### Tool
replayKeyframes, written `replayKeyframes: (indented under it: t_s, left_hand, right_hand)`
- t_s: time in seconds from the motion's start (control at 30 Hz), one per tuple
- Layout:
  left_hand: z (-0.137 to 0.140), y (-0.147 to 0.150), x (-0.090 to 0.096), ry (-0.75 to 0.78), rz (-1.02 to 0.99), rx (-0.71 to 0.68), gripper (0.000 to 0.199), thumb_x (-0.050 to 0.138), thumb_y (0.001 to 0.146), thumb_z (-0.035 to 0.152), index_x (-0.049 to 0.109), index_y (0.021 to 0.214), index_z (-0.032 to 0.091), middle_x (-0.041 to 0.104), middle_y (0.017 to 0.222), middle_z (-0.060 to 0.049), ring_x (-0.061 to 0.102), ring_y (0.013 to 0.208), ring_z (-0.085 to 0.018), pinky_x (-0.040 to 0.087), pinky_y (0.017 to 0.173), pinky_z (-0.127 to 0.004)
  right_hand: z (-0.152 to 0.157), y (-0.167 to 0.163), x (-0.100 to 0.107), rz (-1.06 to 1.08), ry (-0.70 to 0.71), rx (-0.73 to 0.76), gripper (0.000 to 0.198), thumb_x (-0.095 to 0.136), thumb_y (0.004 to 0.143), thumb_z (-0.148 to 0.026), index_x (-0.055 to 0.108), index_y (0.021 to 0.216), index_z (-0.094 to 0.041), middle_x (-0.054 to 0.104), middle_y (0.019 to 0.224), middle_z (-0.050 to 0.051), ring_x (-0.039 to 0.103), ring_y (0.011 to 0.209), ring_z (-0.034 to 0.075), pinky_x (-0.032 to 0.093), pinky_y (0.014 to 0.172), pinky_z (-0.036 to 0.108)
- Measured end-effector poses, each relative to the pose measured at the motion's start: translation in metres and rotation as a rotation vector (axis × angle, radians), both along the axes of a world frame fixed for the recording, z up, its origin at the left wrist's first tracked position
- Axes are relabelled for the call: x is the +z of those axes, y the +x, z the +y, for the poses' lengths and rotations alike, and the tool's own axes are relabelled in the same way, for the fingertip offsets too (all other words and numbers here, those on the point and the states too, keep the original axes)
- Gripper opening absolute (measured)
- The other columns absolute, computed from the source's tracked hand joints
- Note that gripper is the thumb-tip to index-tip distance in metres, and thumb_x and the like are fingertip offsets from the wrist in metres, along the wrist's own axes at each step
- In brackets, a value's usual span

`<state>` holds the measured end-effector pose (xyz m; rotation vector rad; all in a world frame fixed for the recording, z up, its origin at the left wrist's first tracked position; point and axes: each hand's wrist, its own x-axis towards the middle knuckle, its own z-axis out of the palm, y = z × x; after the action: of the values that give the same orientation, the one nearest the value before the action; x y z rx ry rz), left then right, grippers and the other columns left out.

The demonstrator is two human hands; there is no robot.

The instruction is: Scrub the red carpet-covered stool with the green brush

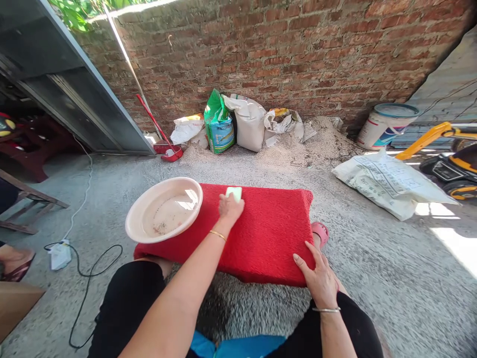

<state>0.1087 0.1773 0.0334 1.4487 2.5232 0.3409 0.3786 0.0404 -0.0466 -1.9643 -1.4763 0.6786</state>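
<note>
A red, fuzzy cloth [272,228] lies spread over a low flat surface in front of my knees. My left hand [231,206] is closed on a pale green block [234,193] that touches the cloth near its far edge; whether it is soap or a sponge I cannot tell. At the near right corner, my right hand [321,278] rests on the cloth with its fingers spread, holding nothing. A wide cream basin [132,221] stands on the cloth's left end, with shallow water and small dark bits in it.
Sacks [251,124] lean on the brick wall [261,54] beside spilled gravel. A red dustpan [172,153] is left of them. A paint bucket [383,127] and a flat white sack [391,181] lie right. A power strip [59,255] with cables is on the floor left, near another person's foot [15,258].
</note>
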Motion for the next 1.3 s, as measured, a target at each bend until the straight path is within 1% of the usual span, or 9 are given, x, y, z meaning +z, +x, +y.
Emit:
replayKeyframes:
  t_s: [0.17,0.27,0.53,0.7,0.8,0.9,1.0,1.07,1.3]
  left_hand:
    - [-0.017,0.103,-0.014,-0.015,-0.101,-0.585,0.054,0.054,0.077,0.056,0.056,0.120,0.023,0.049,0.118,-0.013,0.058,0.100,-0.028,0.049,0.083,-0.040]
    - [-0.028,0.112,-0.011,-0.010,-0.161,-0.758,0.051,0.054,0.078,0.057,0.057,0.118,0.027,0.051,0.112,-0.009,0.059,0.095,-0.025,0.049,0.082,-0.038]
    - [0.003,-0.029,0.011,0.051,-0.030,-0.019,0.050,0.050,0.084,0.051,0.053,0.125,0.024,0.051,0.117,-0.015,0.059,0.100,-0.030,0.046,0.086,-0.041]
    - [0.016,-0.017,0.004,0.020,-0.032,0.031,0.050,0.052,0.083,0.048,0.053,0.124,0.020,0.049,0.121,-0.018,0.057,0.106,-0.033,0.045,0.087,-0.043]
    - [0.011,0.047,-0.005,0.012,-0.061,-0.185,0.048,0.051,0.082,0.049,0.056,0.121,0.021,0.049,0.120,-0.016,0.056,0.105,-0.031,0.047,0.085,-0.041]
    - [-0.009,0.109,-0.010,0.004,-0.098,-0.643,0.049,0.054,0.079,0.053,0.057,0.119,0.024,0.050,0.116,-0.011,0.056,0.102,-0.028,0.047,0.086,-0.040]
    - [-0.030,0.133,-0.008,-0.005,-0.159,-0.951,0.050,0.055,0.078,0.058,0.057,0.120,0.029,0.052,0.110,-0.007,0.057,0.098,-0.025,0.048,0.084,-0.038]
    - [-0.035,0.120,-0.003,0.018,-0.177,-0.878,0.049,0.055,0.079,0.058,0.058,0.119,0.031,0.053,0.106,-0.006,0.057,0.094,-0.023,0.048,0.084,-0.035]
    - [-0.001,-0.001,0.012,0.045,-0.045,-0.027,0.049,0.047,0.088,0.049,0.050,0.128,0.021,0.049,0.118,-0.014,0.057,0.102,-0.028,0.046,0.088,-0.041]
  right_hand:
    - [0.000,0.002,-0.004,0.013,0.041,0.013,0.073,0.048,0.074,-0.074,0.051,0.133,-0.032,0.054,0.132,0.005,0.052,0.118,0.031,0.042,0.097,0.046]
    - [0.000,0.002,-0.004,0.029,0.037,0.012,0.079,0.048,0.072,-0.077,0.052,0.133,-0.028,0.055,0.130,0.008,0.051,0.118,0.031,0.038,0.102,0.048]
    - [0.001,-0.002,0.001,0.017,-0.002,-0.016,0.078,0.047,0.069,-0.079,0.052,0.131,-0.032,0.055,0.130,0.006,0.050,0.120,0.032,0.041,0.098,0.050]
    - [0.000,-0.001,0.003,0.028,-0.001,-0.016,0.078,0.047,0.070,-0.079,0.052,0.132,-0.031,0.054,0.130,0.007,0.052,0.119,0.031,0.040,0.098,0.048]
    - [0.000,-0.001,0.002,0.025,-0.002,-0.025,0.079,0.047,0.070,-0.079,0.052,0.132,-0.031,0.055,0.129,0.008,0.054,0.116,0.031,0.040,0.098,0.048]
    - [0.000,0.000,0.001,0.016,-0.018,-0.030,0.078,0.047,0.071,-0.079,0.052,0.133,-0.032,0.056,0.128,0.007,0.055,0.112,0.031,0.040,0.098,0.049]
    - [0.000,0.001,0.000,0.003,-0.032,-0.014,0.076,0.047,0.073,-0.077,0.050,0.135,-0.032,0.055,0.128,0.007,0.055,0.113,0.031,0.039,0.099,0.048]
    - [0.000,0.000,0.001,-0.001,-0.029,-0.007,0.076,0.047,0.074,-0.076,0.049,0.136,-0.033,0.055,0.129,0.007,0.054,0.114,0.030,0.040,0.098,0.047]
    - [0.000,-0.004,0.006,-0.013,0.031,-0.014,0.072,0.047,0.075,-0.074,0.053,0.132,-0.030,0.055,0.128,0.007,0.055,0.111,0.028,0.045,0.092,0.041]
